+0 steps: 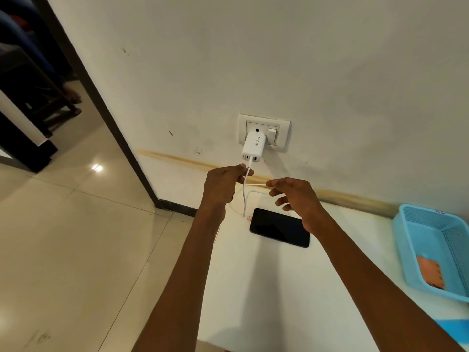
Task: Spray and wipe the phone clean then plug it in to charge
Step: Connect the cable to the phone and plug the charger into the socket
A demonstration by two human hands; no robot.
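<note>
Your left hand (223, 185) pinches the thin white charging cable (245, 193) just below its plug, which sits in the underside of the white multi-port charger block (253, 146). The charger is seated in the white wall socket plate (264, 132), left of its rocker switch (272, 135). Your right hand (297, 196) hovers to the right, fingers loosely curled, holding nothing. The flat black phone (279, 227) lies screen up on the white tabletop (291, 288), near the wall, below and between both hands; the cable drops to its far left corner. Whether it is plugged in cannot be told. At right, a light blue perforated plastic basket (431, 240) holds an orange cloth (430, 274)
</note>
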